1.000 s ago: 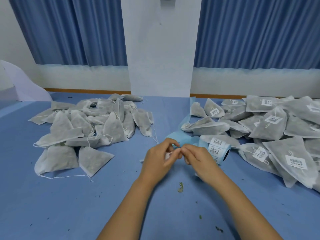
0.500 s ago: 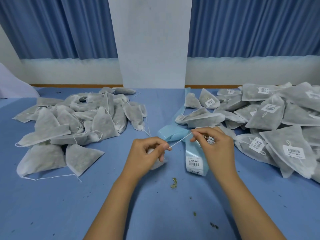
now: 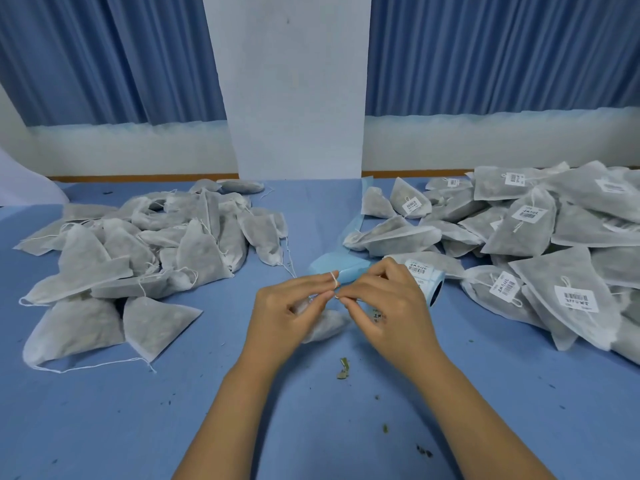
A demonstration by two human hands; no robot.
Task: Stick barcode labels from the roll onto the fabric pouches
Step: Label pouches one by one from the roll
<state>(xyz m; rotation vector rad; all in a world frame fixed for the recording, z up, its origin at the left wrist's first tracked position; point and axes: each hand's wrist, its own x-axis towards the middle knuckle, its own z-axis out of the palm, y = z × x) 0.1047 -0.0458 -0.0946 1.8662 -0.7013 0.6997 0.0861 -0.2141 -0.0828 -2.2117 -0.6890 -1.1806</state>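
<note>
Print: white barcode labels (image 3: pixel 576 299) show across the right-hand pile of pouches (image 3: pixel 568 230). Each has black bars with a line of characters, too small to read.
Label roll (image 3: pixel 424 277): on its side just behind the right hand, on pale blue backing, with the top label's barcode facing up. Its text is illegible too.
Backing strip (image 3: pixel 346 268): loose and pale blue, trailing from the roll away toward the pillar.
Left hand (image 3: pixel 291 306): fingers curled, clamped on a single pouch (image 3: pixel 327 327) lying on the table beneath it. The white drawstring (image 3: pixel 334 278) is looped round the forefinger.
Right hand (image 3: pixel 388 306): fingertips pinched together on the drawstring, right up against the left hand's fingertips.
Unlabelled pile (image 3: pixel 194 244): grey-white pouches heaped on the left, strings straggling, no labels showing.
Surface: blue cloth-covered table (image 3: pixel 104 410), dotted with dried plant crumbs (image 3: pixel 343 367) near the wrists.
Room: blue curtains (image 3: pixel 104 57) on both sides of a white pillar (image 3: pixel 294 98), white wall below, and a wooden strip (image 3: pixel 138 177) at the table's far edge.
Hard to see: most of the held pouch is covered by the hands. A dark smudge of print shows under the right fingers, and I can't tell what it is. The right pile runs out of frame.
</note>
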